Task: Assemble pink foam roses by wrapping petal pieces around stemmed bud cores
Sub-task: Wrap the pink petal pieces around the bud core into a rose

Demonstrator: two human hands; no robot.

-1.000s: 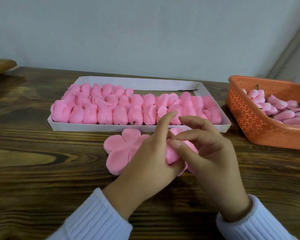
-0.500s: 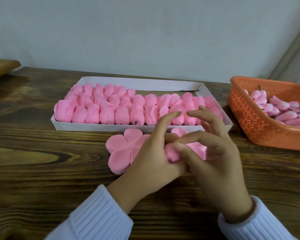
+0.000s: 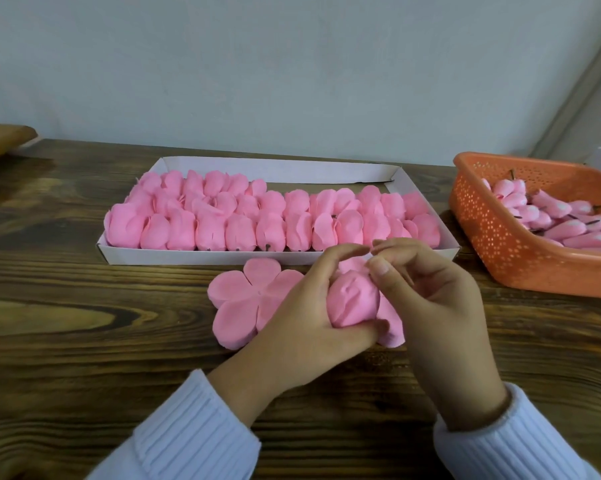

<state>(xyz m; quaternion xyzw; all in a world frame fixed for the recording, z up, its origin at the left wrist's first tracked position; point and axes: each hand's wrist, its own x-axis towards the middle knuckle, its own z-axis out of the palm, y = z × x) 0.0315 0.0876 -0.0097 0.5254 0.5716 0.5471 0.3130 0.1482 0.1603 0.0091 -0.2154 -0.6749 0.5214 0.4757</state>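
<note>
Pink foam rose gripped in my left hand; my right hand seemingly pinches its petal edge. I'd wrap snugly, without creasing.

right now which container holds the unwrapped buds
The orange basket on the right: its buds are slim, with dark stems showing. The white tray holds fuller, wrapped roses.

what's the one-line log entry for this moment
phase: wrapping | left hand: grips rose | right hand: thumb on rose | flat petal piece: on table | tray: finished roses | basket: bud cores
</note>
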